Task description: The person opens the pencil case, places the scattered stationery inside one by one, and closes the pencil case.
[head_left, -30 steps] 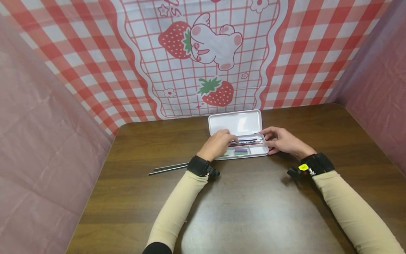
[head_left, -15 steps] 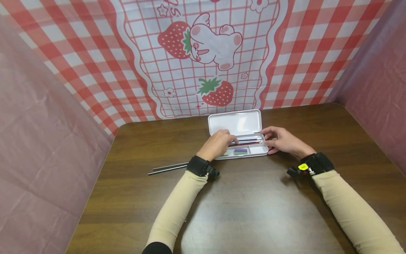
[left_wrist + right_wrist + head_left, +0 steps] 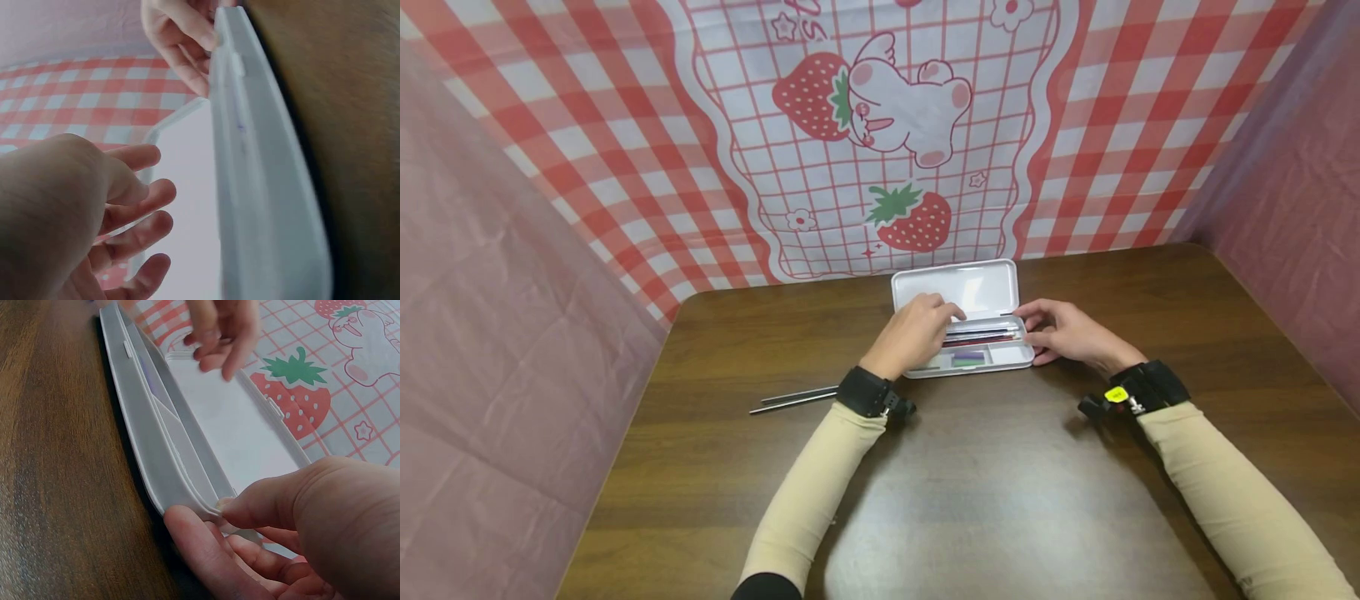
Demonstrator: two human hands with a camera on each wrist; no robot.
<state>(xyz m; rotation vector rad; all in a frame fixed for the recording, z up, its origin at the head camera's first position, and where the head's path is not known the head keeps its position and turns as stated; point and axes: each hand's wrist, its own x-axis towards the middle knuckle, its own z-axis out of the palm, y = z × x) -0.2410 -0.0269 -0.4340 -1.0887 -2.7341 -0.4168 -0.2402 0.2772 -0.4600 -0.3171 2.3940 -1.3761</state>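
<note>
A white pencil case (image 3: 992, 285) stands with its lid raised at the back of the table. Several slim pencils (image 3: 977, 337) lie in its rear section; small purple and green pieces (image 3: 968, 358) are in the front one. My left hand (image 3: 912, 335) hovers over the case's left part, hiding the pencils' left ends. In the left wrist view its fingers (image 3: 147, 234) are spread, loosely bent, with nothing between them. At the case's right end my right hand (image 3: 1075, 335) pinches the corner, thumb (image 3: 262, 503) on the rim and index finger against the outer wall.
Two thin dark sticks (image 3: 793, 401) lie on the brown table (image 3: 1000, 483) left of the case, partly behind the left wrist. Just behind the case hangs a red-and-white checked cloth (image 3: 820, 192). Pink cloth (image 3: 497, 333) flanks both sides.
My left hand has lifted off the pencils and moved slightly back and left, its fingers now over the lid's lower edge. The right hand keeps its hold on the case.
</note>
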